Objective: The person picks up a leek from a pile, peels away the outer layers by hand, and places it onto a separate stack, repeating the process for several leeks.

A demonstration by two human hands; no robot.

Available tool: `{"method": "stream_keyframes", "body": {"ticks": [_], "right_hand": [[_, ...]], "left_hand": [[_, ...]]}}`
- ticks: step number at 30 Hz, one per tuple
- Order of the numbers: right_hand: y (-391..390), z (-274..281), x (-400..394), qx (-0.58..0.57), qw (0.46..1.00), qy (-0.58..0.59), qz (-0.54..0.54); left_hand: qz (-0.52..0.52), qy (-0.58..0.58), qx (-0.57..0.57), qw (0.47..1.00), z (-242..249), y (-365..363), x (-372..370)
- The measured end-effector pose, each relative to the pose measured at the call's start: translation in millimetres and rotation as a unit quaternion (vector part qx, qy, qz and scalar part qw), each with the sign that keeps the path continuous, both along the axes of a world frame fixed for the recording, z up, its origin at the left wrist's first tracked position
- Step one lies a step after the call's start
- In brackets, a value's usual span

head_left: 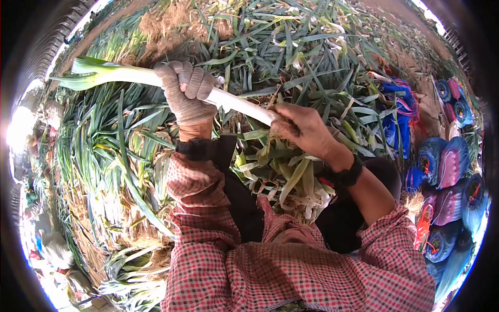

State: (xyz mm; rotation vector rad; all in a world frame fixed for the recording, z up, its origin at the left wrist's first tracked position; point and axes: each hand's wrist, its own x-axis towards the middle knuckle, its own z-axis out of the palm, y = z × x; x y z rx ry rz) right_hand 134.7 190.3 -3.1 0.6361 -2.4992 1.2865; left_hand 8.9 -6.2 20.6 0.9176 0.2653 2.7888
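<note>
A leek [236, 102] with a long white shaft and short green leaves slants across the upper middle of the head view. My left hand [187, 86], in a dirty knitted glove, is wrapped round its shaft. The leaf end sticks out to the left. At the lower right end of the shaft, my bare right hand [304, 127] pinches the tip, with fingers closed round it. The root end itself is hidden by those fingers. Loose green leaf strips [306, 73] lie heaped beneath and beyond both hands.
Many untrimmed leeks [104, 166] lie piled on the left. A clump of brown roots [171, 31] sits at the top. Blue and pink rolls [449, 161] are stacked at the right, near a blue bag [397, 119] with pink cords.
</note>
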Motion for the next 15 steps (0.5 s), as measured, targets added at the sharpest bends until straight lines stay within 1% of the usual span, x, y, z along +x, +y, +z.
{"method": "stream_keyframes", "body": {"ticks": [4, 7, 10, 13, 14, 15], "right_hand": [[-7.2, -12.1, 2.1, -0.018, 0.997, 0.078, -0.021], [-12.9, -17.6, 6.8, -0.039, 0.994, 0.069, -0.068], [-15.5, -20.7, 7.9, 0.026, 0.99, 0.106, -0.092], [-8.8, -29.0, 5.7, 0.045, 0.995, 0.029, -0.089], [-7.7, -31.3, 4.9, 0.033, 0.996, 0.015, -0.084], [-7.1, -33.3, 4.2, 0.021, 0.997, 0.001, -0.079]], "left_hand": [[0.015, 0.033, -0.02, 0.999, 4.1, 1.5, 3.3], [0.016, 0.067, -0.026, 0.997, 11.9, 6.6, 10.8], [0.009, 0.039, -0.013, 0.999, 8.8, 6.6, 8.4], [0.013, 0.029, -0.024, 0.999, 2.6, 7.6, 7.2], [0.015, 0.032, -0.033, 0.999, 2.3, 8.8, 7.4], [-0.005, 0.046, -0.023, 0.999, 2.8, 8.8, 7.3]]}}
